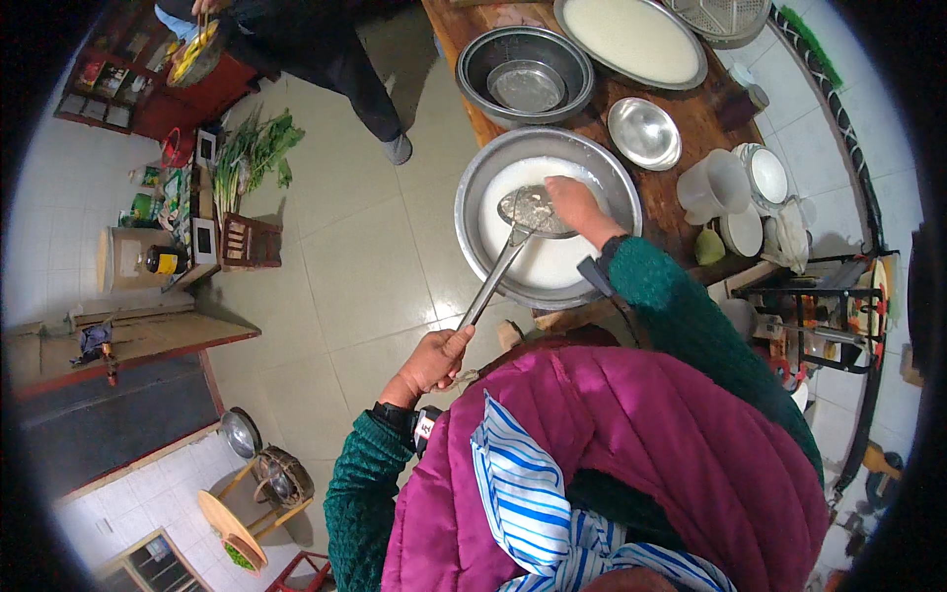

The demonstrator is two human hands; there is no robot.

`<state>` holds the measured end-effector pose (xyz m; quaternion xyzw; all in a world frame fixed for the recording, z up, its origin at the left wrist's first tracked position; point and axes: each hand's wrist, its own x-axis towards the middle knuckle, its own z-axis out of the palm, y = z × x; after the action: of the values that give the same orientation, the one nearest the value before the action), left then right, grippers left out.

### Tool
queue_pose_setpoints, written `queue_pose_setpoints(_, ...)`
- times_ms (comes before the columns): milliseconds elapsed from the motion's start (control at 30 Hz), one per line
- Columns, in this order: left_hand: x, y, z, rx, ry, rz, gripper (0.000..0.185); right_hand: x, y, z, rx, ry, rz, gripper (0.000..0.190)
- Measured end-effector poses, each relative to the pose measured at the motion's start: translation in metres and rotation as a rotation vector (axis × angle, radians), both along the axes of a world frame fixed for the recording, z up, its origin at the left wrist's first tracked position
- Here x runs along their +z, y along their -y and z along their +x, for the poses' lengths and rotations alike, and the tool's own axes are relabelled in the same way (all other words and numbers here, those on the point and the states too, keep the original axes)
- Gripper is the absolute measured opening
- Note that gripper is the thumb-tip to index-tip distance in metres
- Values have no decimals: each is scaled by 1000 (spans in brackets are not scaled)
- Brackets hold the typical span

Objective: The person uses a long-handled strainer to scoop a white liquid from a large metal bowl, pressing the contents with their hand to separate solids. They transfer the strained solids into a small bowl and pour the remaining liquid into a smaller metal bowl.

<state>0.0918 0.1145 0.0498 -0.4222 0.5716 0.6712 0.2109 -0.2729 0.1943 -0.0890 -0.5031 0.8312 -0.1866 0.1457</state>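
My left hand (435, 360) grips the long metal handle of a strainer ladle (527, 210). The ladle's mesh bowl rests at the surface of a milky white liquid (510, 263) and holds pale, lumpy residue. My right hand (575, 205) reaches over the right side of that mesh bowl, its fingertips at the residue or rim. Whether those fingers grip anything cannot be made out. Around the liquid stands a wide metal basin (473, 255) at the edge of a wooden table (666, 200).
Behind the basin are a dark pot (473, 81) and an oval basin (699, 70) of pale liquid. A metal bowl (644, 133) and white plastic jug (712, 186) stand right. Across the floor, a person (318, 55) holds a bowl and chopsticks; leafy greens (251, 159) lie left.
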Motion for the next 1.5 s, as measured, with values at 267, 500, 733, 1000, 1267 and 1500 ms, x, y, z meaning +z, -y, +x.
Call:
queue_pose_setpoints(267, -3, 0, -3, 19, -15, 78, 54, -1, -4, 27, 118, -84, -281, 38)
queue_pose_setpoints(500, -12, 0, 2, 48, -72, 107, 56, 2, -17, -13, -62, 102, 70, 40)
queue_pose_setpoints(733, -10, 6, -2, 73, -53, 169, 55, 33, -24, 51, 134, 22, -101, 50)
queue_pose_setpoints(1000, -31, 0, 10, 109, -80, 177, 52, -41, -4, -24, -135, 388, -46, 60)
queue_pose_setpoints(1267, -56, -2, 21, 104, -120, 127, 55, 3, -2, 21, 83, -103, -147, 44)
queue_pose_setpoints(1500, -48, 2, 21, 96, -93, 199, 54, -20, 1, -3, 170, -16, -133, 39)
